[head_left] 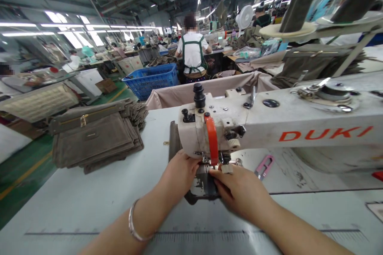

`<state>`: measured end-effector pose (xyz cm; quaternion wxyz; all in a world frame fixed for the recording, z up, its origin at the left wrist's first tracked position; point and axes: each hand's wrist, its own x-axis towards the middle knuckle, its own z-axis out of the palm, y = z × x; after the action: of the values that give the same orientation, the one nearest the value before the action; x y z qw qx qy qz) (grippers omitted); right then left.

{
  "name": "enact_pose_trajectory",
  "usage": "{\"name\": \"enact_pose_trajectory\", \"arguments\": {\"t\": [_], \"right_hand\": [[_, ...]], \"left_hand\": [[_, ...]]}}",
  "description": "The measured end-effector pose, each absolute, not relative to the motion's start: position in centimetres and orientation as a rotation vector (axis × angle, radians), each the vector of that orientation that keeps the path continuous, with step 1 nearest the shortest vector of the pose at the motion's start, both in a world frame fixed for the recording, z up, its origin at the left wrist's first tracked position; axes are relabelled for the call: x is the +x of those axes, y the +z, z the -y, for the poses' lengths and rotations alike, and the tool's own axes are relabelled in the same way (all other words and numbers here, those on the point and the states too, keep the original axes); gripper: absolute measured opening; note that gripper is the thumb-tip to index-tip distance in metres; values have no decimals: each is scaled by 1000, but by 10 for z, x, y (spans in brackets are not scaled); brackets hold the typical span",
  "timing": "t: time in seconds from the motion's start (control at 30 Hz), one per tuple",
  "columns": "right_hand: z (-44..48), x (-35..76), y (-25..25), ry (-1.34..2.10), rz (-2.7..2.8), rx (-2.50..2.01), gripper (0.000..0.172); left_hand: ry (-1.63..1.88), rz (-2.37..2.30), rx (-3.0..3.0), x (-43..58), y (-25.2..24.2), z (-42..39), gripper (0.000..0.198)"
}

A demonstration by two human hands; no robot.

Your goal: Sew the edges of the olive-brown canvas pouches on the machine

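Observation:
My left hand (179,173) is at the needle area of a white sewing machine (254,127), its fingers curled and closed on a dark brown fabric piece (174,139). That fabric runs behind my wrist, left of the machine head. From the other side, my right hand (243,187) brings its closed fingers to the presser foot, at the fabric's edge; a beige wrap (227,168) circles one finger. An orange guard (212,139) stands above the fingertips. Between the hands shows a dark metal plate (206,185). The needle and most of the fabric edge are hidden.
A stack of brown fabric pieces with zippers (95,135) lies left on the table. Pink thread snips (265,167) lie right of my right hand. Behind are a pink cloth-lined trough (167,96), a blue basket (154,79), a seated person (193,51) and more brown pieces (314,63).

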<state>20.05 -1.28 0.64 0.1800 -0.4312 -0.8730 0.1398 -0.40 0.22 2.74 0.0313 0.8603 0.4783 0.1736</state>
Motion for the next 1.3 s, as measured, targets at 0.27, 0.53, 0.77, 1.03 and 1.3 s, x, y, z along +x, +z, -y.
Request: {"name": "enact_pose_trajectory", "arguments": {"t": [0.27, 0.53, 0.77, 1.03, 1.3], "right_hand": [[13, 204, 5, 423, 2441, -1161, 29], [13, 212, 11, 477, 2478, -1088, 27], [13, 220, 17, 519, 2541, -923, 24], [16, 216, 6, 490, 2546, -919, 32], [13, 212, 2, 467, 2488, -1013, 36]], "left_hand": [[198, -1478, 2427, 15, 45, 41, 24], [366, -1287, 2694, 0, 34, 72, 45], [606, -1203, 2785, 6, 20, 83, 29], [606, -1072, 2697, 6, 25, 73, 27], [570, -1071, 2662, 0, 27, 44, 27]]}}
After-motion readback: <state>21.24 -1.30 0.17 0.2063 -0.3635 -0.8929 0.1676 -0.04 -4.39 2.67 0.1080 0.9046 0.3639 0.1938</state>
